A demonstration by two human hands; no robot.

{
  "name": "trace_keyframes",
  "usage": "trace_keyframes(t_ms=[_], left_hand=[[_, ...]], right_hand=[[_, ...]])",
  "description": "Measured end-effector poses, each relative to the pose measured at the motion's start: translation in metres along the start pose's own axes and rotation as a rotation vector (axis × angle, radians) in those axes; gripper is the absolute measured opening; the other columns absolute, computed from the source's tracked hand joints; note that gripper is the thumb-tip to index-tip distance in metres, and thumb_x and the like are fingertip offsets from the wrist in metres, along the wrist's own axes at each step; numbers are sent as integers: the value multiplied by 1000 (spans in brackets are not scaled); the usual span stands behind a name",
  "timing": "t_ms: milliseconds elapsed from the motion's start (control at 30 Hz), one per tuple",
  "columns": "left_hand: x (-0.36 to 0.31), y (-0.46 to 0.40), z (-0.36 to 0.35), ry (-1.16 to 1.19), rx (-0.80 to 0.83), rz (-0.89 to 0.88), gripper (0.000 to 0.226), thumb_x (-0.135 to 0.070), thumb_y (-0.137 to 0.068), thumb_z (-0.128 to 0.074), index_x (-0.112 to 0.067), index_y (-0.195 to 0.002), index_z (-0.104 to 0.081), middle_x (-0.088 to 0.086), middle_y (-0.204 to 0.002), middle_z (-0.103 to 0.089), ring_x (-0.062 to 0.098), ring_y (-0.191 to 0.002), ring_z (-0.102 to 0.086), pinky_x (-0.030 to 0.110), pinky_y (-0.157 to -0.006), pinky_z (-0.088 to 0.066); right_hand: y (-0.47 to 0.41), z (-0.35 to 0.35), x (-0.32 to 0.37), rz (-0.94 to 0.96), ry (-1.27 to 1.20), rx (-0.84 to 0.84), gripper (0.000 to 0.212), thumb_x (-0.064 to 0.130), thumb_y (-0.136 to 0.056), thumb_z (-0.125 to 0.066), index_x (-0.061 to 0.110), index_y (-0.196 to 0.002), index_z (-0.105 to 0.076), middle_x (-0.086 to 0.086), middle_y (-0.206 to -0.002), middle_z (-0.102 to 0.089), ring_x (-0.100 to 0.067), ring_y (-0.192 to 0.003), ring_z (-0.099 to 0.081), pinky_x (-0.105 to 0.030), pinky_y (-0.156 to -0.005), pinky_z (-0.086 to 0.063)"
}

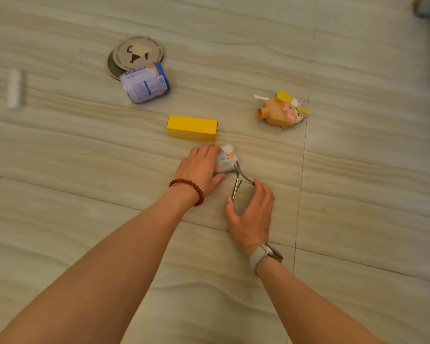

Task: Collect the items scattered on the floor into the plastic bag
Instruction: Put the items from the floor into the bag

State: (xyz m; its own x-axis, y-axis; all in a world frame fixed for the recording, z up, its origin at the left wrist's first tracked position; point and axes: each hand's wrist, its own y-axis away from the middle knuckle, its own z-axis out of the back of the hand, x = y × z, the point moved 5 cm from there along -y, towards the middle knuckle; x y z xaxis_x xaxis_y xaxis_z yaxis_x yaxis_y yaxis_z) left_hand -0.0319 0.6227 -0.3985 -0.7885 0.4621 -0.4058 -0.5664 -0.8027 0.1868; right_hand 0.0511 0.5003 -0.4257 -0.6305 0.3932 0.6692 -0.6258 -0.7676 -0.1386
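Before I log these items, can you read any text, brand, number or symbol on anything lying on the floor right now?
No text can be read.
Tin can: blue band with white lettering and fine print, too blurred to read.
Round lid: only dark shapes, no letters I can make out.
Yellow box: faint print along the near side, too small to read.
Blue patterned packet under the left hand: cartoon pattern, no legible words.
Small fan toy: none visible.

I am seeing the pale tiled floor (358,182) carrying a yellow box (192,127), a tipped tin (146,83), two overlapping round lids (137,54), a toy fan (284,111) and a white strip (14,88).
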Motion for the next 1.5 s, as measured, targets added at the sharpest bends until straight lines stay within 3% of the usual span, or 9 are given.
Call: trace_keyframes(t_ms=[233,433,600,767,833,967,1167,1300,1500], left_hand=[[35,64,6,239,-124,131,41,-17,-79,-63,-7,-116,-48,10,-122,-53,26,-114,-45,26,-87,-36],[84,193,52,430,-319,204,42,-9,-72,-68,-8,-110,-51,0,-109,-53,11,-98,-54,5,-79,-40],[107,299,105,443,-393,219,40,-37,-65,-54,-27,-104,-50,-19,-103,-52,-19,-94,-49,-2,-77,-41],[113,413,161,225,-481,162,42,-27,-71,-56,-19,-111,-50,-3,-113,-53,-1,-105,-50,3,-91,-37],[118,463,174,185,-537,211,43,-27,-72,-57,-14,-113,-55,0,-117,-54,1,-110,-49,6,-95,-36],[138,556,177,157,-634,375,44,-31,-71,-57,-22,-114,-51,1,-120,-55,2,-115,-48,13,-96,-40],[186,637,145,119,-588,691,49,-46,-68,-49,-24,-111,-57,-8,-112,-58,4,-102,-49,12,-85,-36],[201,656,119,53,-523,880,64,-54,-63,-39,-16,-110,-61,4,-111,-65,25,-102,-57,30,-86,-42],[208,661,99,33,-496,1100,60,-55,-77,-39,-14,-115,-59,8,-124,-59,30,-114,-51,39,-90,-41]], right_hand=[[1,-3,2,24,65,64,69,43,-73,-49,-6,-121,-45,-24,-116,-51,-28,-113,-38,-34,-102,-29],[15,-7,30,74,130,224,66,34,-75,-61,-6,-125,-43,-25,-122,-46,-40,-119,-39,-53,-109,-27],[103,-40,142,145,-249,456,63,18,-76,-69,0,-128,-39,-16,-124,-42,-27,-119,-41,-30,-106,-30],[203,-49,254,359,-516,717,68,35,-73,-65,7,-129,-38,2,-117,-36,-8,-107,-44,-20,-93,-41],[234,-36,287,473,-603,743,70,43,-70,-55,8,-129,-39,3,-116,-37,1,-99,-43,-9,-85,-40],[286,-10,329,719,-691,843,65,37,-72,-52,14,-131,-37,0,-116,-42,9,-103,-43,-9,-89,-39],[353,7,351,1225,-471,949,65,41,-74,-56,14,-130,-36,-9,-121,-48,-15,-111,-45,-20,-95,-39],[390,4,362,1540,-170,819,63,48,-74,-51,10,-124,-44,-13,-109,-60,-26,-101,-57,-33,-84,-48],[428,-18,390,1792,306,731,57,52,-72,-46,8,-105,-60,-10,-85,-63,-29,-80,-59,-34,-68,-47]])
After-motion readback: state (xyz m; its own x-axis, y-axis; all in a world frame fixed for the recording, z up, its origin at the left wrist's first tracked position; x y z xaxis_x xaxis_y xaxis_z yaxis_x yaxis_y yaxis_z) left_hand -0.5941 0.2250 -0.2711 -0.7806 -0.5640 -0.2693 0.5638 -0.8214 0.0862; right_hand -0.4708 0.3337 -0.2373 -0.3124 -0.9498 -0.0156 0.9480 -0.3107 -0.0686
